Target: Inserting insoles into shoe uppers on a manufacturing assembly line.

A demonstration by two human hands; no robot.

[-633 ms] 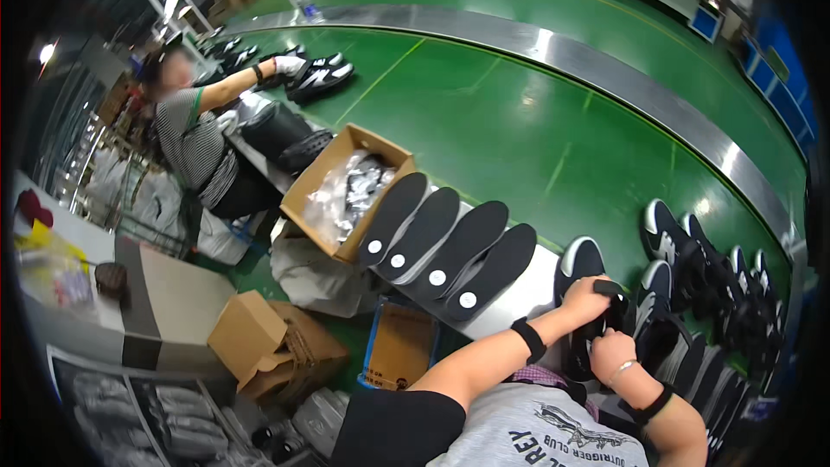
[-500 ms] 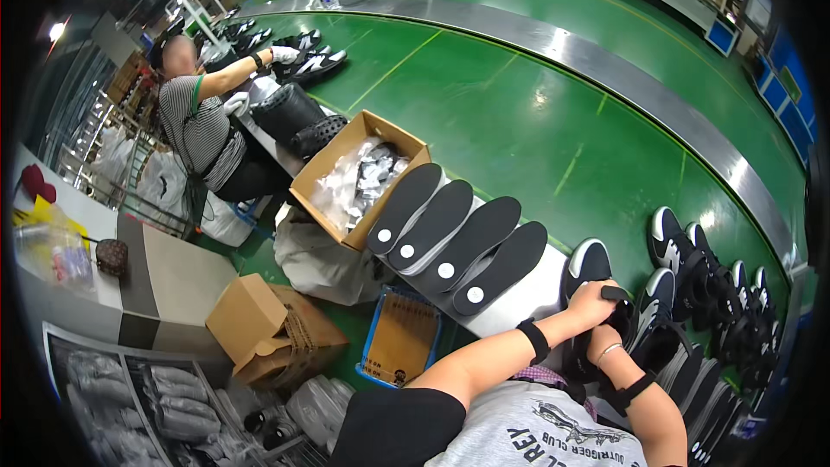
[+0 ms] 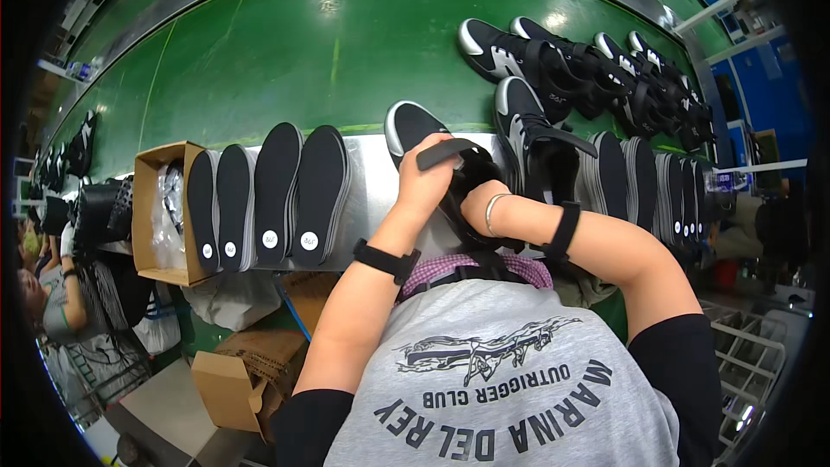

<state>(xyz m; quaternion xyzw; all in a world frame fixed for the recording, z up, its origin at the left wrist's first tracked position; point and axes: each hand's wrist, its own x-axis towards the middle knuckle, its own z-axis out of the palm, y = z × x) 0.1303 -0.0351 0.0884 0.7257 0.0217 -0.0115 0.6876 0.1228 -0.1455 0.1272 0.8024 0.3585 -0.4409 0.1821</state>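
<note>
A black sneaker (image 3: 409, 128) with a silver toe edge lies on the metal bench top in front of me. My left hand (image 3: 426, 182) is closed on its side by the opening, next to a raised black strap (image 3: 447, 153). My right hand (image 3: 484, 210) reaches into the shoe's opening from the heel end; its fingers are hidden there. Just right of it stands a second black sneaker (image 3: 521, 108) of the same kind. Stacks of black insoles (image 3: 322, 186) with white round stickers lie left of my hands on the bench (image 3: 373, 175).
More black-and-silver sneakers (image 3: 536, 60) stand at the far right on the green surface (image 3: 285, 52). Further insole stacks (image 3: 640, 177) lie right of my arm. A cardboard box (image 3: 147, 216) holding crumpled clear and silvery packing is at the left. Beyond it a person (image 3: 67, 294) works.
The view has swung to the right, so the bench now runs across the picture. Both hands stay at the same shoe, the right one at its opening.
</note>
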